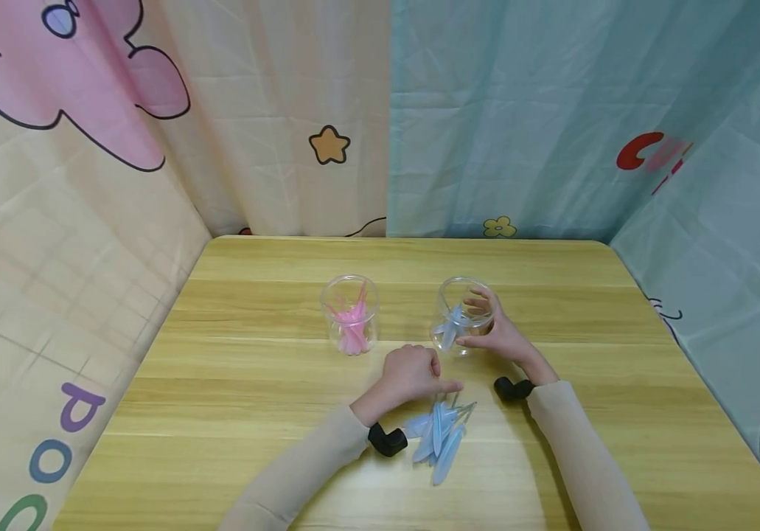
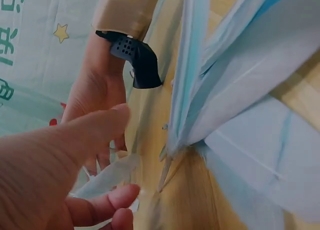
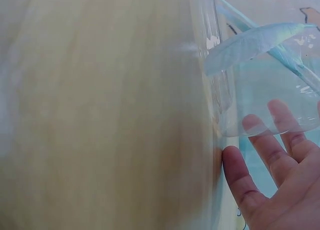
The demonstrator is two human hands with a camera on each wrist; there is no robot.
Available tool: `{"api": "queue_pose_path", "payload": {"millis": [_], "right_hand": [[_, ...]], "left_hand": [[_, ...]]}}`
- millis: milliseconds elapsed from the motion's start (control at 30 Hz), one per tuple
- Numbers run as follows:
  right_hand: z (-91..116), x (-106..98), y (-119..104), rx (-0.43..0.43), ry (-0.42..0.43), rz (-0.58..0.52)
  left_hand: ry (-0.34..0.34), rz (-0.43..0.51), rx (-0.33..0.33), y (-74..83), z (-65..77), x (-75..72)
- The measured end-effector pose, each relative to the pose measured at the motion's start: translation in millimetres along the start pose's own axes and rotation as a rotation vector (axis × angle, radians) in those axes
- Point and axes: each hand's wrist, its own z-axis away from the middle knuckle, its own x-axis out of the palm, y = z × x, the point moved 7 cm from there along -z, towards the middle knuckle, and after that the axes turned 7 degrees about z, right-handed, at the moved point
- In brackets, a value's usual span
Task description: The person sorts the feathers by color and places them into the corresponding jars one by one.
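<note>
My right hand (image 1: 500,330) holds a clear cup (image 1: 444,301) from its right side, thumb at the front and fingers spread round the back. Blue feathers (image 1: 449,332) lean inside this cup; in the right wrist view, one feather (image 3: 255,42) crosses another behind the clear wall. My left hand (image 1: 413,372) hovers just behind a loose pile of light blue feathers (image 1: 444,439) on the table. Its thumb (image 2: 95,132) and fingertips stand apart near the quill ends, with nothing pinched between them.
Left of the held cup stands a second clear cup (image 1: 330,317) with pink feathers (image 1: 353,332) in it. Both stand on a wooden table (image 1: 253,413). Printed curtains (image 1: 519,110) hang along the back and sides. A black wrist device (image 1: 388,441) sits at each cuff.
</note>
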Motion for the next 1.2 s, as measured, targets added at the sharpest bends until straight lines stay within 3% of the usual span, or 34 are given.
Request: {"api": "queue_pose_path", "payload": {"millis": [167,333,567,1200], "right_hand": [[-1,1,7,0.017,-0.004,-0.008],[-4,1,26,0.026,0.008,-0.005],[-1,0,0,0.008,-0.006,-0.008],[-1,0,1,0.034,-0.009,0.001]], "left_hand": [[-0.036,-0.177,0.046,6.3,5.0,5.0],[-0.051,-0.212,0.045,5.3,8.0,2.5],[-0.083,-0.108,0.001,-5.8,9.7,1.3],[-0.042,0.108,0.017,-17.1,17.1,-6.9]]}}
